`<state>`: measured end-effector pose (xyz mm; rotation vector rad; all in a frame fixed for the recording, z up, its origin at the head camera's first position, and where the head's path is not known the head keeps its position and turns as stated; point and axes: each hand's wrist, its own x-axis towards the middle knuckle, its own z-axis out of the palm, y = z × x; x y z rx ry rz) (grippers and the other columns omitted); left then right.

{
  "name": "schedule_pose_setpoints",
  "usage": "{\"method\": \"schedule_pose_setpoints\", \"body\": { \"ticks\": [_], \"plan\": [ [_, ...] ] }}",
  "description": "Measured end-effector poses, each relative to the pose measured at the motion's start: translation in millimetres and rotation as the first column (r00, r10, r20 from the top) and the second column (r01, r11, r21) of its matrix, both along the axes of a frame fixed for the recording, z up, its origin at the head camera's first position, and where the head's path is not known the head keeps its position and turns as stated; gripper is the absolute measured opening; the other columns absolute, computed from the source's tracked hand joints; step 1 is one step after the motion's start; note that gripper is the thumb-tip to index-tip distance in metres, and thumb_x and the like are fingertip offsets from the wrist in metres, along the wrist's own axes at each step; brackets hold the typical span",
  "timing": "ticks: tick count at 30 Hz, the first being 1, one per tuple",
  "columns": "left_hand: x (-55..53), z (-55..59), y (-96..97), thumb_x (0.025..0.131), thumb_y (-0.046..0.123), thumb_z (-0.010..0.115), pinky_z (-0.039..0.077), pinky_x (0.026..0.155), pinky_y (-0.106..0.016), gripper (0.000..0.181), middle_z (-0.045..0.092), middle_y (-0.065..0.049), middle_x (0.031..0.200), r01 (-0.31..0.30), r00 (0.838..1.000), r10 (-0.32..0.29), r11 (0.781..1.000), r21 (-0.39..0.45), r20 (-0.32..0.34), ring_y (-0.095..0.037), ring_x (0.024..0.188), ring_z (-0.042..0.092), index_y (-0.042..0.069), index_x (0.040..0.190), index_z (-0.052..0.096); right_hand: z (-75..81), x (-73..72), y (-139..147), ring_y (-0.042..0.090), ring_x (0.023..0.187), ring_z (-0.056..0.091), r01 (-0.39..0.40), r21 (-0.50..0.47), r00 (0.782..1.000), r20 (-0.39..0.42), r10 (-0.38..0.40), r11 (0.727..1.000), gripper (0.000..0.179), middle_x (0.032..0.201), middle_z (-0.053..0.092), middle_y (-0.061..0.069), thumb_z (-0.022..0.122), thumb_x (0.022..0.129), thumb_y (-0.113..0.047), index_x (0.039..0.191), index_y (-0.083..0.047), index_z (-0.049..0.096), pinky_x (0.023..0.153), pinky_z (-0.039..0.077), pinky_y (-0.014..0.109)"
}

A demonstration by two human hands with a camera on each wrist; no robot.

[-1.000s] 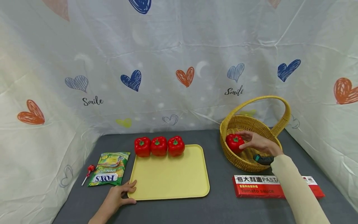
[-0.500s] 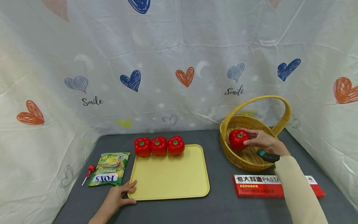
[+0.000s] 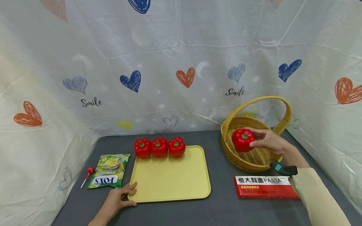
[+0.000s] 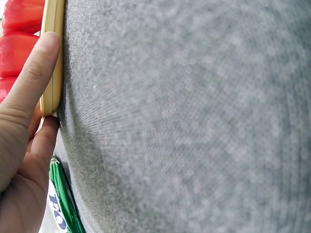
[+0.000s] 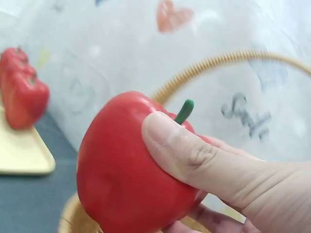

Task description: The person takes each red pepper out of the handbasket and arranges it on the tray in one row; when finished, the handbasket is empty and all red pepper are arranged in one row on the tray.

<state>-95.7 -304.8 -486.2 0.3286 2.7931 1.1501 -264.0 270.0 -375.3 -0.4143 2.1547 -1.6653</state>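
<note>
My right hand (image 3: 271,142) grips a red bell pepper (image 3: 242,142) with a green stem. In the right wrist view the thumb lies across the pepper (image 5: 129,170) near its stem, and the other fingers are mostly hidden behind it. The pepper overlaps the inside of a yellow wicker basket (image 3: 239,160). At the near left corner of a pale yellow tray (image 3: 175,180), my left hand (image 3: 118,197) holds the edge between thumb and fingers. Three more bell peppers (image 3: 159,148) line the tray's far side in a row.
The basket's tall handle (image 3: 261,99) arches over its opening. A red pasta box (image 3: 266,190) lies in front of the basket, partly behind the right sleeve. Left of the tray are a green FOX'S bag (image 3: 108,171) and a red lollipop (image 3: 90,170). A printed curtain (image 3: 158,103) stands behind.
The right hand has raised the bell pepper from low in the basket, shifting it slightly right and closer to the camera. The left hand has stayed on the tray's corner.
</note>
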Motion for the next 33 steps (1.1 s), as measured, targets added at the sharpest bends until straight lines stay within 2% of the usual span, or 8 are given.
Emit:
{"method": "schedule_pose_setpoints", "body": {
  "ticks": [4,7,12,16,25,29,33],
  "plan": [
    [-0.2,0.8,-0.3,0.066,0.030,0.084,0.052,0.087,-0.039,0.058,0.059,-0.020,0.125,-0.002,1.000,0.002,1.000,0.003,0.009,-0.045,0.122,0.046,-0.007,0.108,0.070,9.3,12.2,-16,0.014,0.105,0.060,-0.005,0.004,1.000,-0.013,0.005,1.000,0.060,0.121,0.060,0.000,0.069,0.088,-0.005,0.143,-0.005,0.045,0.084,0.055,0.036],
    [0.3,1.5,-1.3,0.066,0.031,0.084,0.052,0.087,-0.039,0.059,0.059,-0.020,0.125,-0.002,1.000,0.002,1.000,0.003,0.010,-0.045,0.122,0.046,-0.007,0.109,0.070,14.9,19.4,-34,0.014,0.107,0.059,-0.022,-0.020,1.000,-0.011,0.022,1.000,0.063,0.127,0.058,0.006,0.069,0.087,-0.005,0.144,0.000,0.041,0.085,0.055,0.037],
    [1.9,1.0,-1.9,0.066,0.028,0.084,0.052,0.086,-0.039,0.057,0.059,-0.020,0.125,0.012,1.000,-0.012,1.000,0.003,-0.010,-0.046,0.121,0.047,-0.007,0.109,0.070,13.4,21.2,-63,0.012,0.107,0.060,-0.046,-0.090,0.999,-0.022,0.044,0.995,0.068,0.126,0.060,0.008,0.071,0.085,-0.003,0.143,0.007,0.037,0.084,0.055,0.035],
    [2.7,1.5,-1.0,0.066,0.027,0.083,0.052,0.085,-0.040,0.055,0.060,-0.021,0.124,0.024,0.999,-0.024,1.000,0.011,-0.024,-0.046,0.120,0.048,-0.006,0.108,0.071,5.3,16.5,-83,0.010,0.107,0.060,-0.051,-0.150,0.999,-0.011,0.050,0.987,0.072,0.123,0.062,0.004,0.072,0.084,0.000,0.144,0.010,0.034,0.084,0.055,0.032],
    [2.7,-0.8,-3.1,0.066,0.029,0.083,0.053,0.084,-0.038,0.056,0.060,-0.021,0.124,0.022,0.999,-0.022,1.000,0.002,-0.033,-0.047,0.119,0.048,-0.006,0.108,0.071,-17.3,-0.2,-136,0.016,0.109,0.060,-0.069,-0.228,0.990,0.102,0.094,0.971,0.072,0.133,0.054,0.022,0.072,0.084,0.001,0.145,0.009,0.033,0.086,0.054,0.036],
    [0.9,-2.7,-3.0,0.066,0.030,0.083,0.054,0.083,-0.035,0.056,0.060,-0.020,0.123,0.022,0.998,-0.023,1.000,-0.015,-0.054,-0.046,0.118,0.049,-0.005,0.107,0.071,-32.1,-10.4,-152,0.016,0.106,0.061,-0.067,-0.219,0.988,0.120,0.095,0.973,0.070,0.135,0.051,0.026,0.070,0.084,0.004,0.145,0.008,0.034,0.084,0.055,0.035],
    [0.7,-3.2,-3.0,0.066,0.030,0.083,0.053,0.085,-0.038,0.056,0.060,-0.021,0.124,0.025,0.999,-0.024,1.000,0.005,-0.041,-0.046,0.119,0.048,-0.005,0.108,0.071,-45.9,-20.4,-161,0.013,0.102,0.062,-0.017,-0.161,0.987,0.156,0.042,0.987,0.069,0.136,0.050,0.026,0.070,0.084,0.005,0.145,0.004,0.037,0.079,0.056,0.029]
  ]
}}
